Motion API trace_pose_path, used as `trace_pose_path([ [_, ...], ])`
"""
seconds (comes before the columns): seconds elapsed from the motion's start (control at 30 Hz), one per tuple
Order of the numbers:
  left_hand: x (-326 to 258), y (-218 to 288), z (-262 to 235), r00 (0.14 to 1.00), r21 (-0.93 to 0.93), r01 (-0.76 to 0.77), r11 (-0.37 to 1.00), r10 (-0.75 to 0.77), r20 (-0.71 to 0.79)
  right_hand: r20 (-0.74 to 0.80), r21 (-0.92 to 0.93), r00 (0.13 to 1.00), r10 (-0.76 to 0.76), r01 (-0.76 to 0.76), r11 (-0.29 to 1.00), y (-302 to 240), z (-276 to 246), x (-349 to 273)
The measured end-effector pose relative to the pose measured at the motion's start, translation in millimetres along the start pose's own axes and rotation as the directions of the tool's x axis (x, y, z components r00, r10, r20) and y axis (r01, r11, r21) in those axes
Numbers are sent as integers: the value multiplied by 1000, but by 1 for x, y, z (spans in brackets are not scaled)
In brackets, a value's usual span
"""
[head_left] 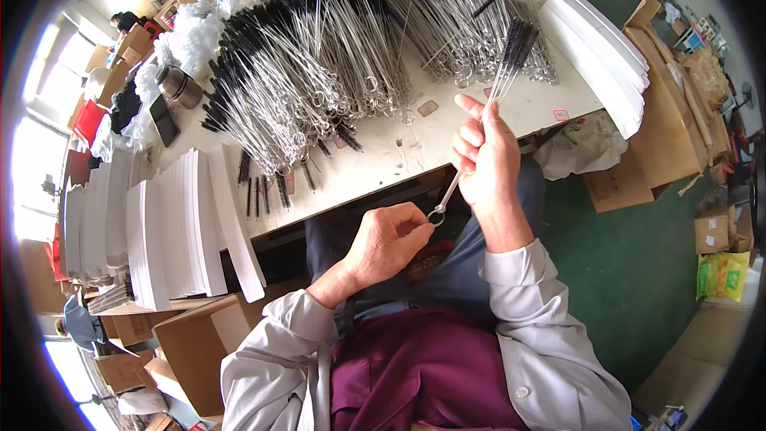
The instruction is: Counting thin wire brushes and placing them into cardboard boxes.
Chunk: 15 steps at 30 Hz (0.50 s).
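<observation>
Wire-handled black bristle brushes point(501, 72) stand bundled in the right hand point(487, 161), clamped, bristles slanting toward the bench's point(399, 152) far edge. Left hand point(388, 241) pinches their looped lower ends, below the near edge.

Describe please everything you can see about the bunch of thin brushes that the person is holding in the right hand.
The bunch of brushes is a few thin twisted-wire stems, silver, with black bristle heads at the top and small ring loops at the bottom. It stands nearly upright, tilted a little right, above the near edge of the white table. The right hand grips the stems at mid-length. The left hand pinches the ring ends with its fingers.
</observation>
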State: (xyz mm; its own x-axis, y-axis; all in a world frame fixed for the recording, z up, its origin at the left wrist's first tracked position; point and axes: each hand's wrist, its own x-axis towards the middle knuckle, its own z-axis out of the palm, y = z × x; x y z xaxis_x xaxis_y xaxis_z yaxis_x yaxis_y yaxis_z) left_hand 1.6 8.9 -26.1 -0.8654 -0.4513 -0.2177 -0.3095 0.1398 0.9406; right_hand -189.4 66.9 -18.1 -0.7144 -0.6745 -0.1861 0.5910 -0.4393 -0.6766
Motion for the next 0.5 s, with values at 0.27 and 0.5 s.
trace_pose_path([
  [0.27,57,-6,-18,910,479,-187,857,335,-245,-124,-192,990,-67,42,980,2,-41,57],
  [0.5,105,-6,-25,826,815,-67,576,490,-278,52,-477,990,-134,143,867,32,-46,58],
])
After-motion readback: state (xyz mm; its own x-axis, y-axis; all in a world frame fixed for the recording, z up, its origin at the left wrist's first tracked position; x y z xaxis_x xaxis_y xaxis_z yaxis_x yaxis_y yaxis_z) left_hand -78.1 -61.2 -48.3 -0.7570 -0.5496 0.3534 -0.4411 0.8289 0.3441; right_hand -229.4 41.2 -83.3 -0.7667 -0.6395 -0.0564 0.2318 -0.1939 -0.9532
